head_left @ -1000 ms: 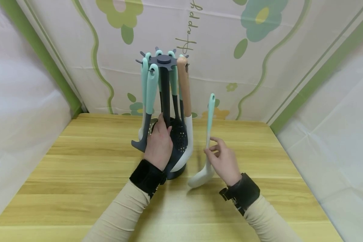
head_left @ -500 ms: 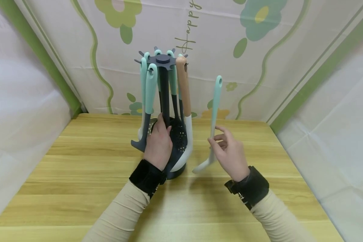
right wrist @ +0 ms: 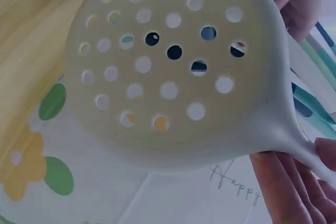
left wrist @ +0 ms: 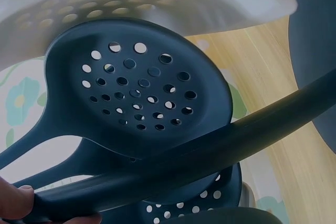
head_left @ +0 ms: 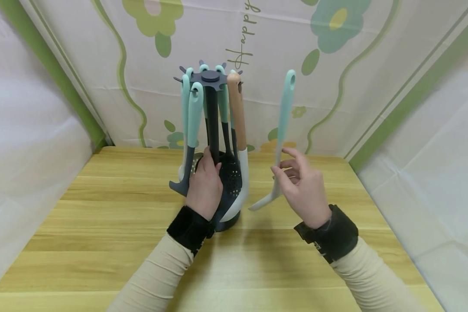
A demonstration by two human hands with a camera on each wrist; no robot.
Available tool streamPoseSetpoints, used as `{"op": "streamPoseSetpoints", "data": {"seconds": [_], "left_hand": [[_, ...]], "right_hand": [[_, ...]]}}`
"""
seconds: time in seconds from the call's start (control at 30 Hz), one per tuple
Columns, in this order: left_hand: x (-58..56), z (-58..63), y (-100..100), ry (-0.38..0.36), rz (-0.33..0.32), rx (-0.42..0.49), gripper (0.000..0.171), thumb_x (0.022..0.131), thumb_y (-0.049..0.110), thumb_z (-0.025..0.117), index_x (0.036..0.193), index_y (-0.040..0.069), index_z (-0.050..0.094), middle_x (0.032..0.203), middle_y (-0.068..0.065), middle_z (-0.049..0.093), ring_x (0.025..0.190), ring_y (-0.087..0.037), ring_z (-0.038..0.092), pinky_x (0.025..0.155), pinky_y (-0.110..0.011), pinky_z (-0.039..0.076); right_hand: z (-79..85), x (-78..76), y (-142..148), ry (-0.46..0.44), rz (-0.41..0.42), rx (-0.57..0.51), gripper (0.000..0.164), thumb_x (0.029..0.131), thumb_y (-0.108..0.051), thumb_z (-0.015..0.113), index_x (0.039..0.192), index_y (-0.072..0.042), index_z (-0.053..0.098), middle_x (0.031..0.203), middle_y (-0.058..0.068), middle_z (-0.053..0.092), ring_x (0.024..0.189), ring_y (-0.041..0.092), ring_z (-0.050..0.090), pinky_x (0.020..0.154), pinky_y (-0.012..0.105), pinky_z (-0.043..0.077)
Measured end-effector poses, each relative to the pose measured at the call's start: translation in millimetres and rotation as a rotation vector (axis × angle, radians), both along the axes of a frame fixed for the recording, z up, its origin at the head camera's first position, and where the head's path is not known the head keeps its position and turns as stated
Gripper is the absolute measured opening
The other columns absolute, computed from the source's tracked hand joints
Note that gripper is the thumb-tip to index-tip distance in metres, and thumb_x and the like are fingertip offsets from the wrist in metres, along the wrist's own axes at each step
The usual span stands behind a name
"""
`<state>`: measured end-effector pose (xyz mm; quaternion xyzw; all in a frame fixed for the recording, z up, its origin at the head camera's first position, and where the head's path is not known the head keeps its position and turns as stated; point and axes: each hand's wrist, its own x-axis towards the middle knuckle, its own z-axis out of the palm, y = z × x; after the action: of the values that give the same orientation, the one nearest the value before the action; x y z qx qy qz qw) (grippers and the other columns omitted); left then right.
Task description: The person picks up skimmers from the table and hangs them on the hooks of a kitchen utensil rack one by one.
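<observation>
My left hand (head_left: 205, 188) grips the black centre pole (head_left: 212, 121) of a rotating utensil stand. In the left wrist view its fingers (left wrist: 13, 201) show at the pole's end, beside a dark skimmer (left wrist: 63, 93) with round holes. My right hand (head_left: 305, 188) pinches a white skimmer (head_left: 286, 108) with a mint handle by its pale neck. That skimmer is upright, handle end up, to the right of the stand and above the table. The right wrist view shows its wide perforated head (right wrist: 252, 114) and the fingers at the neck.
Several mint-handled utensils hang from the stand's hooked top (head_left: 210, 77), with a ladle with a brown handle (head_left: 238, 112) on the right side. The stand's round base (head_left: 228, 223) sits on the wooden table (head_left: 121, 242). A flowered cloth (head_left: 277, 26) hangs behind.
My right hand has lifted the white skimmer up and a little to the right, and its head has tilted so it shows edge-on. My left hand has stayed on the pole.
</observation>
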<state>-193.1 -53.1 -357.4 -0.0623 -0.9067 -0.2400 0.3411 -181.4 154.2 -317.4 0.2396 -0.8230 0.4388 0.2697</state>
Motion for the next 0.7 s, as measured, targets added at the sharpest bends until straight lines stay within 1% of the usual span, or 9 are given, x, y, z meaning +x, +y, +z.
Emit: {"op": "streamPoseSetpoints", "data": {"seconds": [0.13, 0.33, 0.5, 0.7], "left_hand": [[0.1, 0.9, 0.2, -0.008, -0.001, -0.003, 0.043, 0.103, 0.007, 0.052, 0.137, -0.015, 0.040, 0.110, -0.029, 0.066, 0.090, -0.038, 0.071, 0.072, -0.045, 0.060], [1.0, 1.1, -0.2, -0.005, 0.004, -0.014, 0.043, 0.102, 0.007, 0.053, 0.137, -0.015, 0.040, 0.110, -0.029, 0.066, 0.089, -0.037, 0.071, 0.071, -0.045, 0.060], [1.4, 1.2, -0.3, 0.003, 0.008, -0.018, 0.043, 0.102, 0.008, 0.053, 0.137, -0.015, 0.041, 0.110, -0.029, 0.066, 0.089, -0.037, 0.071, 0.070, -0.044, 0.061], [1.1, -0.1, 0.0, 0.020, 0.019, -0.040, 0.043, 0.102, 0.009, 0.054, 0.136, -0.015, 0.041, 0.108, -0.029, 0.067, 0.089, -0.036, 0.071, 0.069, -0.044, 0.060]], "right_hand": [[8.6, 3.5, -2.8, 0.021, 0.006, 0.014, 0.039, 0.087, 0.006, 0.070, 0.123, 0.008, 0.056, 0.084, 0.020, 0.073, 0.065, 0.028, 0.072, 0.065, 0.006, 0.052], [19.8, 13.6, -9.3, 0.029, 0.012, 0.041, 0.040, 0.086, 0.004, 0.072, 0.123, 0.008, 0.057, 0.082, 0.018, 0.073, 0.061, 0.024, 0.070, 0.063, 0.010, 0.054], [25.3, 22.2, -17.0, 0.043, 0.059, 0.041, 0.041, 0.084, 0.005, 0.073, 0.122, 0.009, 0.058, 0.080, 0.017, 0.073, 0.059, 0.020, 0.069, 0.061, 0.013, 0.054], [28.5, 30.9, -27.7, 0.111, 0.131, 0.062, 0.041, 0.082, 0.005, 0.075, 0.120, 0.009, 0.059, 0.077, 0.015, 0.072, 0.056, 0.014, 0.067, 0.058, 0.017, 0.056]]}}
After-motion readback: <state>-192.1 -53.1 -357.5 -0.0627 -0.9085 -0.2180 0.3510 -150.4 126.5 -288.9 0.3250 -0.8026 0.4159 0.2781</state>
